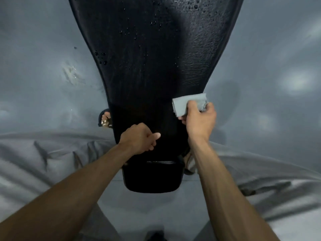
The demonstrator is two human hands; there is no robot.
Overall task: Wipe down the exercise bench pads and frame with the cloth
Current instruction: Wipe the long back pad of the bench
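Note:
A long black back pad of the exercise bench runs up the middle of the head view, with water droplets on its upper and left parts. A smaller black seat pad lies below it, nearer me. My right hand grips a folded grey cloth at the back pad's right edge. My left hand rests on the lower end of the back pad with its fingers curled and thumb out, holding nothing. The bench frame is hidden beneath the pads.
Grey floor surrounds the bench, with a scuffed wet patch at the left. My sandalled foot stands by the pad's left edge. Grey trouser legs spread out on both sides of the seat.

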